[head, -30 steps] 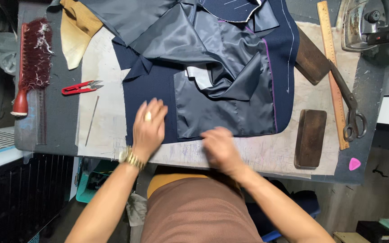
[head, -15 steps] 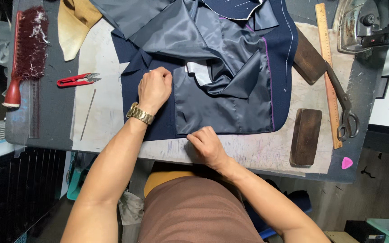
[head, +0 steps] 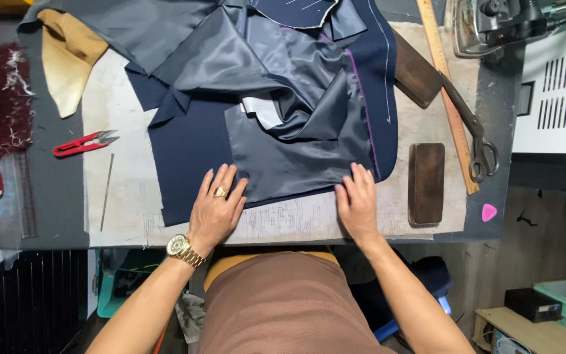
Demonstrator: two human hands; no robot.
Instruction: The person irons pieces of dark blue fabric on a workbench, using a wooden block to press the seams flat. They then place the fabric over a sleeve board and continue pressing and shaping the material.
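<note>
Head view: we are pressing our left hand [head: 216,204] and right hand [head: 358,200], both open and flat, on the near corners of the grey lining panel [head: 296,160], seemingly smoothing it over the navy cloth [head: 188,151].

Snips [head: 85,143] left of garment [head: 191,151]

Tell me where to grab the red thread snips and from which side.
Grip the red snips by the looped red handle at their left end, coming from the left or above. The metal blades point right, toward the navy cloth, and they lie flat on the table.
</note>
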